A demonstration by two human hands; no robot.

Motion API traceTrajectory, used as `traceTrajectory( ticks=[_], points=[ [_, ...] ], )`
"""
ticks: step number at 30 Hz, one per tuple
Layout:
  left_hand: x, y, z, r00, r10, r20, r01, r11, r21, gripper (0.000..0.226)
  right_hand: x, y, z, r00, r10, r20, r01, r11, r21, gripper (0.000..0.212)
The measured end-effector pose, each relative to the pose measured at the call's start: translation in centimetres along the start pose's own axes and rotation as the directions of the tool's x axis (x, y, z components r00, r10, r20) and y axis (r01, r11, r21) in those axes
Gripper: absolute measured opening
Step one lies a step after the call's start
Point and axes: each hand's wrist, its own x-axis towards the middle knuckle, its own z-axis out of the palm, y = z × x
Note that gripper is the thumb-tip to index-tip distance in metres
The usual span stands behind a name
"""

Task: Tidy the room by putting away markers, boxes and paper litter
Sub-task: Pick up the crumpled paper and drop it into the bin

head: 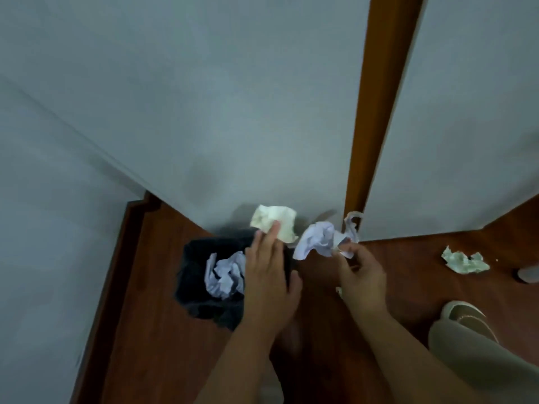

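Hands (269, 275) hide bin (198, 275) rim; frame blurry.

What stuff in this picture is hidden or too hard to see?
Head view, the only one:
- Black bin: its right side is hidden by the left hand, so what else lies inside beside the crumpled white paper cannot be seen.
- Grey object on the floor: cut off by the right edge, so unidentifiable.
- Left hand's grip on the cream paper: blurred.
- Small white scrap: mostly hidden by the right hand.
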Motion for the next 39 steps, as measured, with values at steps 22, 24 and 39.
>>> traceTrajectory(
  ticks=[22, 24, 39],
  points=[
    [-1.3, 2.4, -1.7, 0.980, -0.079, 0.181, 0.118, 0.969, -0.215, 0.036, -0.3, 4.0, -4.9, 0.900, 0.346, 0.266, -0.227, 0.892, -0.392, 0.032],
    [-1.0, 5.0, 2.0, 0.928, 0.000, 0.372, 0.078, 0.978, -0.193, 0.039, 1.6, 6.5, -9.3, 0.903, 0.380, 0.201, -0.275, 0.870, -0.410, 0.030],
    [-0.3, 4.3, 25.9, 0.565, -0.231, 0.792, 0.107, 0.972, 0.208, 0.068, 16.2, 22.5, -22.4, 0.880, 0.454, 0.135, -0.177, 0.581, -0.795, 0.063]
  ],
)
